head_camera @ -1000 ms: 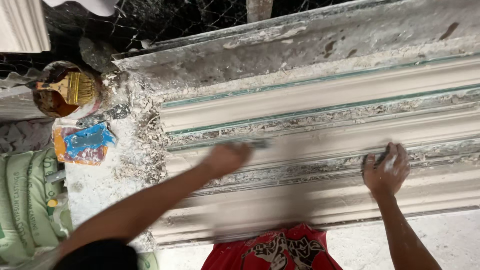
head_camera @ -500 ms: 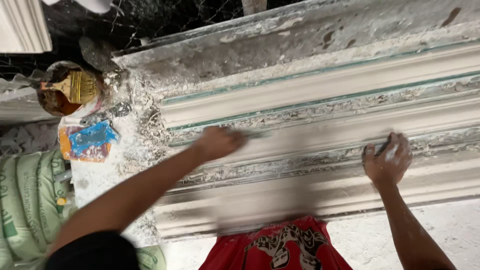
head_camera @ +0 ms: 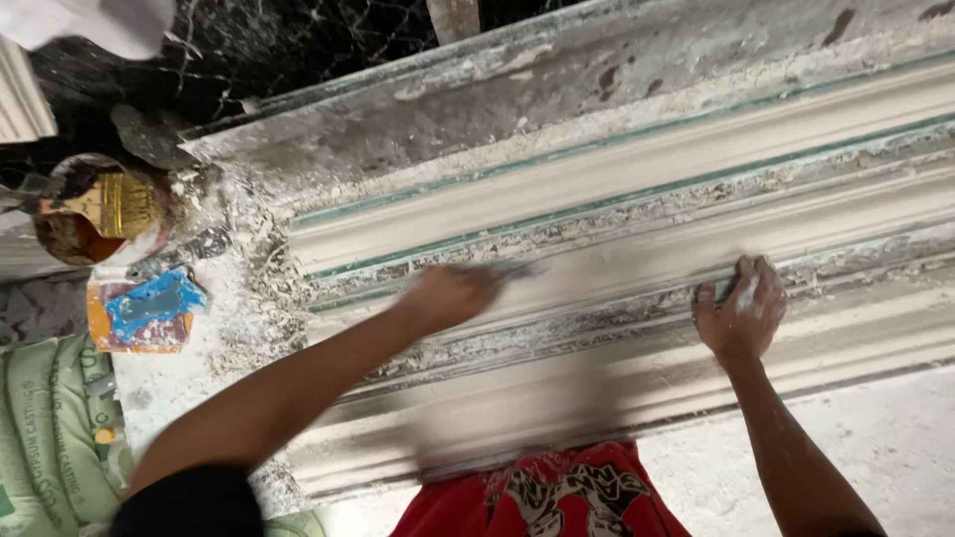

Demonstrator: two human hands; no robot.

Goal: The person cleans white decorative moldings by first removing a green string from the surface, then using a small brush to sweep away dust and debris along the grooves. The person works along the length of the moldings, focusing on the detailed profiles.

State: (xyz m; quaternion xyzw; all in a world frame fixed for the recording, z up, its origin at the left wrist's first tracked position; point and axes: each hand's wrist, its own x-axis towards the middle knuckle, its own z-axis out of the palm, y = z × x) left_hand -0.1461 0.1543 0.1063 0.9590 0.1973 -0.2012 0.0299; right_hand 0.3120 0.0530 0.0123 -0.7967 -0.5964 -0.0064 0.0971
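A: While our left hand grips a thin blade, blurred, we're scraping the plaster moulding lying along the tabletop.
B: Yep, right hand spread flat on it. Probably needs steady strokes next.

The left hand is motion-blurred, so the thin tool it holds cannot be identified. The moulding runs off the right edge. A green sack is cut off at the left edge.
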